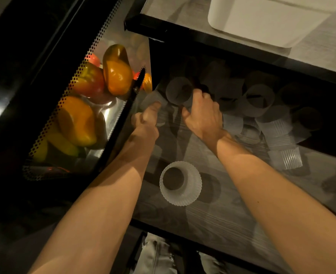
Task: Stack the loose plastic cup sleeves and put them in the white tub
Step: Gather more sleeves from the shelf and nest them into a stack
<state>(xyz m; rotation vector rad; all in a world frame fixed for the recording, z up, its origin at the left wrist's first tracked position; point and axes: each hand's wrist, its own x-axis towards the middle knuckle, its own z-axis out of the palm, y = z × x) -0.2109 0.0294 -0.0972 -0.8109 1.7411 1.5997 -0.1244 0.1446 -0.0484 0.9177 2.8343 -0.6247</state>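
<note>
1. Nearest the lens: two bare forearms reaching out over a glass-topped desk (232,220), with one ribbed sleeve (180,183) standing alone between them, mouth up, untouched.
2. Right hand (203,113) clamped around a frosted sleeve (180,91) held mouth toward the camera; left hand (146,117) closed on a second sleeve (153,97) just beside it. Hands close together, not touching.
3. Step in hand, by the look of it: nesting one sleeve into the other to start or grow a stack.
4. Next move calls for lining up the two mouths and sliding one home without crushing the thin ribbed walls.
5. More loose sleeves (262,115) scattered to the right, some upright, some tipped; blurred, count unclear.
6. White tub (266,22) up at the far right, well apart from the hands, beyond a dark frame edge.
7. Perforated metal bin of peppers (115,74) hard on the left, crowding the left wrist.
</note>
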